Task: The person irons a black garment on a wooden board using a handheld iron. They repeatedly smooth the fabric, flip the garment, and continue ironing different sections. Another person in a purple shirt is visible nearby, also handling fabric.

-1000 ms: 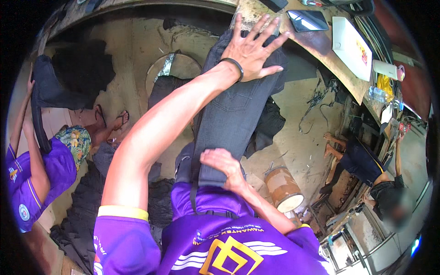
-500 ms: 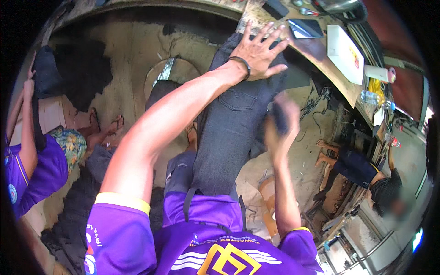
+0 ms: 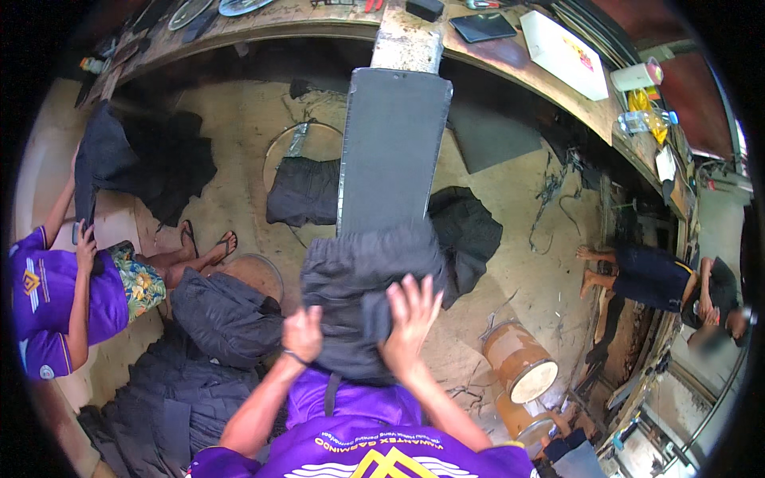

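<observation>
At the bottom of the frame, the person wears a purple short-sleeved shirt with yellow markings and pale lettering; a dark band circles the left hand's (image 3: 303, 334) wrist.

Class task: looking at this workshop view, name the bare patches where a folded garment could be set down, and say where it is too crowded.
The long grey board is bare above the bunched dark garment under the left hand and right hand. The floor between the grey mat and the tan bucket is open. The garment heap lower left is crowded.

Garment (image 3: 362, 275) on board (image 3: 394, 147); bucket (image 3: 522, 370) right.
</observation>
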